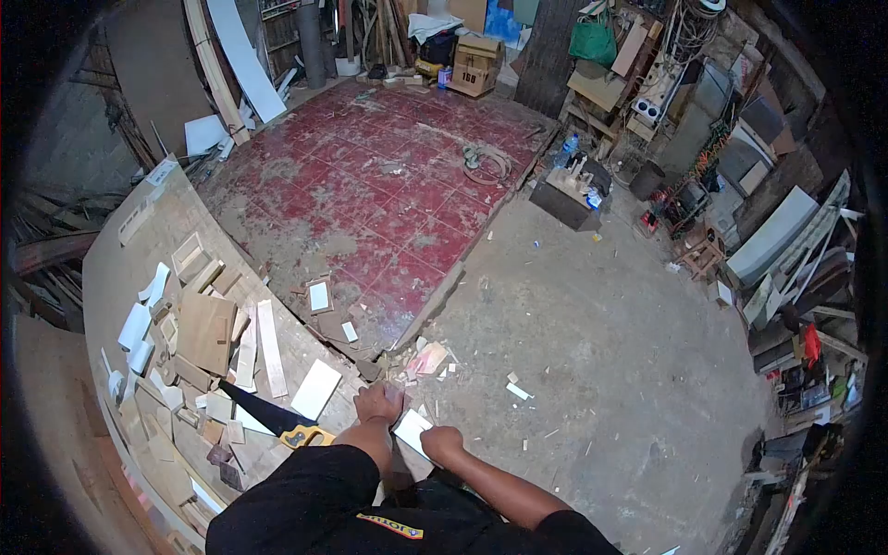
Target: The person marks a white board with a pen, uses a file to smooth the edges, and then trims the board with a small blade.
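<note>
My right hand (pixel 442 445) is closed on the near right edge of a small white board (pixel 413 432), held low in front of my body. Just left of the board, my left hand (pixel 376 403) is closed in a fist beside a small brownish piece. Whatever lies inside its fingers is hidden. A handsaw (pixel 261 409) with a yellow and black handle rests on the workbench to the left, close to my left forearm. Beyond the saw lies a white rectangular panel (pixel 316 389).
The curved wooden workbench (pixel 199 208) carries many wood offcuts and a brown wooden panel (pixel 205 331). Past it spreads a dusty red tiled floor (pixel 370 199). Scraps litter the concrete at right. A dark box (pixel 561 205) holding items stands farther off; a cardboard box (pixel 475 67) is at the back.
</note>
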A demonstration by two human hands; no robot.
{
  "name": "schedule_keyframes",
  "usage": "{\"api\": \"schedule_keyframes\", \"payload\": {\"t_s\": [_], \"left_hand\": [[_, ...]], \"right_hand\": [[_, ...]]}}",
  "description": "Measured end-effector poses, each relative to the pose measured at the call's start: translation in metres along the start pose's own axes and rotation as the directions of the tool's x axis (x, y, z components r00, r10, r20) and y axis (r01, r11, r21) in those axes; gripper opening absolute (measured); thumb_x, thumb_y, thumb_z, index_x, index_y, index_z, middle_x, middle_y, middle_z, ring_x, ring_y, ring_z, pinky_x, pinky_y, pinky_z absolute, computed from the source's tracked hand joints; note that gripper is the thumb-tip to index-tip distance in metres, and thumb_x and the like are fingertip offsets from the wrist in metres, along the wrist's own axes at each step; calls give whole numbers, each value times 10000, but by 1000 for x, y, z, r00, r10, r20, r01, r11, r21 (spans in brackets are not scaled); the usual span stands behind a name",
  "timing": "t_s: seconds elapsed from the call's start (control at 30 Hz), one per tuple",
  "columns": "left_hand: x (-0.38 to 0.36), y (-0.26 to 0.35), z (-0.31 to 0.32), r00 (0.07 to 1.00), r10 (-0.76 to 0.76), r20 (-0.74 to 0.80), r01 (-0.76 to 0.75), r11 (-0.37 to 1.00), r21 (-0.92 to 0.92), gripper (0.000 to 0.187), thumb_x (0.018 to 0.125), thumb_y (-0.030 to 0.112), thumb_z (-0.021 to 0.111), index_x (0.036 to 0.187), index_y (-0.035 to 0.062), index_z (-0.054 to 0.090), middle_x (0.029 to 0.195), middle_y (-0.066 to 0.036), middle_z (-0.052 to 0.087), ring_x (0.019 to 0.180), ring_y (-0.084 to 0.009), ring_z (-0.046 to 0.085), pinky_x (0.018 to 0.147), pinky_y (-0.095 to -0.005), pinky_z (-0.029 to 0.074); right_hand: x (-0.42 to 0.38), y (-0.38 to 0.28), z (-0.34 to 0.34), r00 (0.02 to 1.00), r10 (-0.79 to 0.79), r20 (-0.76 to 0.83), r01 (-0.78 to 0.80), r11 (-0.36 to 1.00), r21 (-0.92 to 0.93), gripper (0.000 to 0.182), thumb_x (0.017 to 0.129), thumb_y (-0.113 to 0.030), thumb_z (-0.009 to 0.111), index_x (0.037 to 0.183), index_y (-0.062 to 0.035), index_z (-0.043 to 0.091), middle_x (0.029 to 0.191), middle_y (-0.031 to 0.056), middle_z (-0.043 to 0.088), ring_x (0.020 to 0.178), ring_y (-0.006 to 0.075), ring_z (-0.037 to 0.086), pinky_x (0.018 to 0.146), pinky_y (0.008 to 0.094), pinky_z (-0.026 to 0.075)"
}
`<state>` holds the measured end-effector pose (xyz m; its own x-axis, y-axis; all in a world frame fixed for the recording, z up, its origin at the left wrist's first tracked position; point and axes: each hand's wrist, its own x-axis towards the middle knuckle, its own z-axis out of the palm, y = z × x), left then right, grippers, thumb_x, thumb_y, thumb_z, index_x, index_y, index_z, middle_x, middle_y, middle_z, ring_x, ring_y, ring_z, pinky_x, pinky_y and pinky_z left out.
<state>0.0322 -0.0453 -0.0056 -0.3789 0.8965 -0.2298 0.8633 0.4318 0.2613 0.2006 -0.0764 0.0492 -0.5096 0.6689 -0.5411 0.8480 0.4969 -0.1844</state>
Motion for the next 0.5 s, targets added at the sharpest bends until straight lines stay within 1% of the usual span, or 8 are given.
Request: {"api": "schedule_keyframes", "payload": {"t_s": [0.07,0.1,0.17,0.23,0.27,0.37,0.43,0.5], "left_hand": [[0,0,1,1000,-2,-4,2,1000,-7,542,785,570,593,1074,117,657,1059,-106,660,1053,-310,554,904,-442,400],[1,-1,3,1000,-6,-5,6,1000,-13,537,784,565,596,1075,118,656,1059,-109,660,1050,-313,554,905,-443,401],[2,-5,8,1000,5,-10,-5,1000,-23,537,783,565,597,1076,118,656,1061,-115,659,1051,-316,553,903,-444,405],[1,-4,5,1000,18,-1,-18,999,-29,537,782,564,597,1078,119,655,1062,-121,658,1051,-318,552,900,-446,409],[0,0,-2,1000,4,9,-4,1000,-16,537,784,565,595,1080,121,655,1061,-124,657,1056,-316,551,903,-443,406],[0,3,-2,1000,-14,19,14,1000,-24,538,786,566,593,1086,124,654,1066,-129,654,1067,-314,547,912,-440,399],[1,2,-1,999,-31,15,32,998,-47,538,787,566,592,1091,126,654,1071,-130,653,1073,-314,545,916,-439,395],[2,2,-3,998,-42,36,44,999,-32,537,785,567,592,1088,128,654,1075,-135,651,1072,-318,545,915,-441,396]], "right_hand": [[10,1,10,1000,-26,9,26,1000,-3,225,818,-142,540,893,-93,746,911,145,718,791,314,710,585,432,547],[10,-4,4,1000,4,27,-4,1000,-4,227,819,-138,541,903,-95,747,925,146,718,810,309,710,592,424,548],[6,-15,-16,999,27,40,-27,1000,-5,230,820,-134,542,913,-96,749,939,146,718,828,304,711,599,416,549],[-11,-28,-43,998,9,58,-9,1000,-6,222,819,-134,555,919,-95,750,949,146,719,845,292,711,606,402,549],[-17,-30,-57,998,-35,47,36,999,-22,217,817,-133,559,909,-101,752,950,136,721,842,280,712,611,406,548],[18,-14,1,998,-29,58,32,998,-55,220,821,-134,553,908,-103,753,949,123,723,847,279,711,628,414,548],[21,-7,3,996,-49,74,54,997,-60,227,825,-136,546,914,-103,752,945,119,724,838,287,711,625,417,548],[14,-7,-2,998,39,49,-40,999,14,228,820,-136,546,915,-99,751,929,127,723,815,297,712,599,414,548]]}}
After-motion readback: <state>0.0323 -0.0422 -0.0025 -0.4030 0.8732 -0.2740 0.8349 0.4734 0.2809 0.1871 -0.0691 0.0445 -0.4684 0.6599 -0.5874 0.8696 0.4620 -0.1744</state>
